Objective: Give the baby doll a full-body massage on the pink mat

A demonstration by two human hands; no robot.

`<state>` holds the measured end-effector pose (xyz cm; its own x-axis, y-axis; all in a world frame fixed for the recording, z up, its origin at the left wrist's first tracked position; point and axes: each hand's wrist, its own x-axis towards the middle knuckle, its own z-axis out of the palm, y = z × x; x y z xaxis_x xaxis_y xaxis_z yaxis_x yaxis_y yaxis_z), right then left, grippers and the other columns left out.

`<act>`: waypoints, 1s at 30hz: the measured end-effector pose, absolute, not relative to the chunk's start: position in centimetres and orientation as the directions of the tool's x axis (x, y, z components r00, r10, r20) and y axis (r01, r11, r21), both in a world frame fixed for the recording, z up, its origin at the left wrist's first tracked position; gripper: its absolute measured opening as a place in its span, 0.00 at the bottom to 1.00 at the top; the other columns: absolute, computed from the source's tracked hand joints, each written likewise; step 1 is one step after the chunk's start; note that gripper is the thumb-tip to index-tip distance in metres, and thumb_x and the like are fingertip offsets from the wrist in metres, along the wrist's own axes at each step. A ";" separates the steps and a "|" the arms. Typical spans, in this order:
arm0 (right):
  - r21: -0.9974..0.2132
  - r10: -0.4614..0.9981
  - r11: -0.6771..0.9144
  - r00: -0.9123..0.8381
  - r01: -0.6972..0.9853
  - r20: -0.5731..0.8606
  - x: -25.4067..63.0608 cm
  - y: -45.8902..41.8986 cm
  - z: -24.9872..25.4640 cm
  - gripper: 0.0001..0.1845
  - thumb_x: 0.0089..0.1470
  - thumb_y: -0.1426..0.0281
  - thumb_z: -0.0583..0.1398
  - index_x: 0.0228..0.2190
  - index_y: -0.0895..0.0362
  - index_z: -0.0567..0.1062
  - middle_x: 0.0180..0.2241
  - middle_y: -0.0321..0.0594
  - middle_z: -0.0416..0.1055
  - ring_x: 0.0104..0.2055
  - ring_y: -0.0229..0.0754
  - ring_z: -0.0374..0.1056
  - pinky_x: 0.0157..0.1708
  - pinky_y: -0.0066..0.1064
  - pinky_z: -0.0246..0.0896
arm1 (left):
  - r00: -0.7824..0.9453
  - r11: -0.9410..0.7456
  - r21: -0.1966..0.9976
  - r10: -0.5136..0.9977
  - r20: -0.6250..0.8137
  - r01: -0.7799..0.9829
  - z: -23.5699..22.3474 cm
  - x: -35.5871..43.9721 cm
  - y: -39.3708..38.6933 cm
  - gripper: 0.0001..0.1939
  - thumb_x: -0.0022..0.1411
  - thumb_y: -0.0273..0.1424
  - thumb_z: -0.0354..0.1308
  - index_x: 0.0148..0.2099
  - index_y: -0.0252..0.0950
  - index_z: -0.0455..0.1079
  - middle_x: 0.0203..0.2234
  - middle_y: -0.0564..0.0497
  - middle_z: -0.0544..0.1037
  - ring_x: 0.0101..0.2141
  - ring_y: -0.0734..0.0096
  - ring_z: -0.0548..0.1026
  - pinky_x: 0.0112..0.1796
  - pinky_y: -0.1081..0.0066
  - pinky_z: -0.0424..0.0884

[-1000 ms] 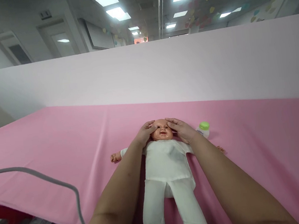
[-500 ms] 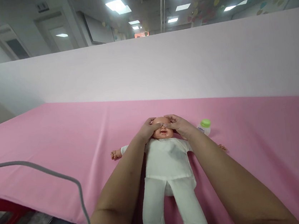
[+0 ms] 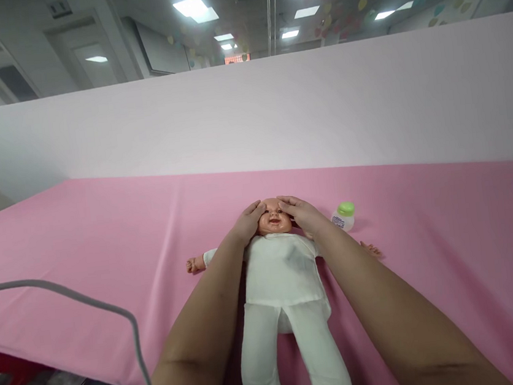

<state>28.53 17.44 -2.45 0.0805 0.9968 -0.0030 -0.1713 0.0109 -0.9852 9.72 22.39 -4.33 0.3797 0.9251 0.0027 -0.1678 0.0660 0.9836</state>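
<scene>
A baby doll (image 3: 280,270) in a white top and trousers lies on its back on the pink sheet, head away from me, arms out to the sides. My left hand (image 3: 247,223) cups the left side of its head, with the thumb by the brow. On the opposite side, my right hand (image 3: 303,213) curves round the head in the same way, its thumb at the temple. Between the hands the doll's eyes, nose and mouth show. Its upper arms are partly hidden behind my forearms.
A small clear bottle with a green cap (image 3: 343,216) stands just right of my right hand. A low white wall (image 3: 248,119) runs along the far edge of the pink sheet (image 3: 117,233). A grey cable (image 3: 64,290) loops in at lower left, above a red stool (image 3: 9,381).
Both thumbs have slid outward from the middle of the doll's face to its temples, uncovering the eyes. The whole view has shifted slightly.
</scene>
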 end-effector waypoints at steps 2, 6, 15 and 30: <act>-0.983 0.998 -0.022 0.057 -0.184 -0.033 29.0 17.1 -2.3 0.20 0.56 0.62 0.70 0.51 0.48 0.80 0.59 0.41 0.76 0.64 0.52 0.70 0.66 0.47 0.65 | 0.459 0.107 0.965 0.888 0.016 -0.239 -4.6 9.4 22.4 0.23 0.66 0.46 0.66 0.55 0.35 0.78 0.53 0.38 0.83 0.51 0.53 0.82 0.55 0.58 0.77; -0.972 0.990 -0.135 -0.053 -0.191 -0.127 30.1 16.1 -1.8 0.27 0.59 0.63 0.69 0.59 0.43 0.77 0.65 0.37 0.71 0.65 0.51 0.68 0.66 0.48 0.64 | 0.520 0.194 0.925 0.854 0.004 -0.326 -4.9 8.9 22.3 0.21 0.66 0.43 0.66 0.53 0.33 0.79 0.52 0.35 0.83 0.50 0.50 0.82 0.54 0.56 0.78; -0.965 0.980 -0.153 -0.156 -0.212 -0.121 30.5 15.7 -2.1 0.37 0.58 0.59 0.71 0.66 0.40 0.69 0.70 0.36 0.64 0.67 0.51 0.66 0.65 0.48 0.65 | 0.560 0.253 0.913 0.828 -0.034 -0.319 -4.5 8.3 22.4 0.24 0.61 0.38 0.71 0.57 0.34 0.77 0.54 0.36 0.82 0.49 0.51 0.83 0.52 0.57 0.78; -0.986 0.996 -0.059 -0.077 -0.154 -0.048 29.2 16.2 -1.4 0.39 0.48 0.67 0.76 0.61 0.48 0.74 0.64 0.42 0.72 0.62 0.53 0.71 0.64 0.48 0.68 | 0.413 0.182 0.972 0.905 -0.105 -0.150 -3.7 9.5 22.4 0.29 0.50 0.37 0.79 0.51 0.30 0.76 0.40 0.35 0.85 0.41 0.48 0.85 0.45 0.58 0.80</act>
